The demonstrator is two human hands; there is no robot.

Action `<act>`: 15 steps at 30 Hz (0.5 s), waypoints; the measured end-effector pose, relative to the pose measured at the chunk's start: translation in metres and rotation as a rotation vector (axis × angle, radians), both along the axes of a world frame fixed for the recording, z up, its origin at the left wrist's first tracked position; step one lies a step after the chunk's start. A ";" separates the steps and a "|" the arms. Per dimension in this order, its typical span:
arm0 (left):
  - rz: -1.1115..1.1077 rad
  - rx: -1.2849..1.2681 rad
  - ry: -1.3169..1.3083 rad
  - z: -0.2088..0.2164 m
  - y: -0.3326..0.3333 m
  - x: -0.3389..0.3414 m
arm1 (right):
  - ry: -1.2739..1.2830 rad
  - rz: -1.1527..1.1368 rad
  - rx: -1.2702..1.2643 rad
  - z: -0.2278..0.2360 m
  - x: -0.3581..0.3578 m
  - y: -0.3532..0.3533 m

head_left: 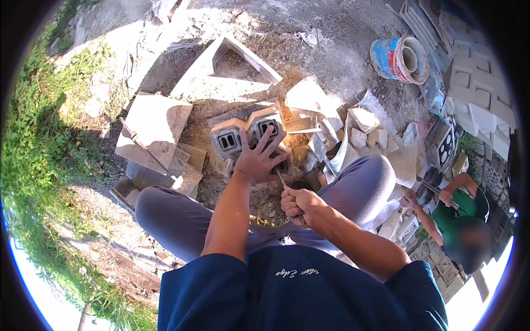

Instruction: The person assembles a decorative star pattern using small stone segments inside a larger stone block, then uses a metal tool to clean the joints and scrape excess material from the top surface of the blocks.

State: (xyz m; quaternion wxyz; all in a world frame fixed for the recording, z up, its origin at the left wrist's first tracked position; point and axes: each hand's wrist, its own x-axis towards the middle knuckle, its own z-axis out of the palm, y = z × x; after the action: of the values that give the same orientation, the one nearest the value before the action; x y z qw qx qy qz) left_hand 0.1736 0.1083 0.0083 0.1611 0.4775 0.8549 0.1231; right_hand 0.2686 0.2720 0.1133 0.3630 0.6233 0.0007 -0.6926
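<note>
The fingers (pixel 274 139) of the left hand (pixel 257 160) are spread wide and press flat on top of a grey concrete block (pixel 248 135), so the block does not shift. It lies on the dirt ground (pixel 342 60) between the person's knees. The right hand (pixel 298 203) is closed in a fist around a thin metal tool (pixel 281 178), whose tip points at the near edge of the block. Broken slabs (pixel 157 129) lie around. A second person in green (pixel 466 212) crouches to the right.
</note>
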 end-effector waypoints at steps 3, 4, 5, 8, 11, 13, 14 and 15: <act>0.018 0.070 0.054 -0.004 0.004 0.002 | 0.043 -0.101 -0.045 -0.002 0.010 0.000; 0.017 0.071 0.056 -0.004 0.003 0.004 | 0.045 -0.101 -0.043 0.001 0.011 -0.001; 0.012 0.060 0.078 -0.005 0.003 0.004 | 0.037 -0.089 -0.016 0.004 0.010 -0.004; 0.017 0.066 0.118 -0.007 0.002 0.006 | 0.060 -0.062 0.010 0.006 0.017 -0.002; 0.030 0.068 0.108 -0.006 0.001 0.007 | 0.094 0.021 0.055 0.007 0.018 0.000; 0.030 0.057 0.087 -0.004 0.003 0.007 | 0.101 0.086 0.106 0.007 0.021 0.001; 0.011 -0.013 0.048 -0.002 0.005 0.007 | 0.131 0.088 0.095 0.005 0.025 0.002; -0.007 -0.083 0.009 -0.002 0.005 0.008 | 0.161 0.090 0.084 0.004 0.030 0.002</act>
State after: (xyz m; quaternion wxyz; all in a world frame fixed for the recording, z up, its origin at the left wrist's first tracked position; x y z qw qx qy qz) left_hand 0.1815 0.1134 0.0066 0.1772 0.4741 0.8583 0.0848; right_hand 0.2986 0.2740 0.1178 0.3661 0.5797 0.0866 -0.7228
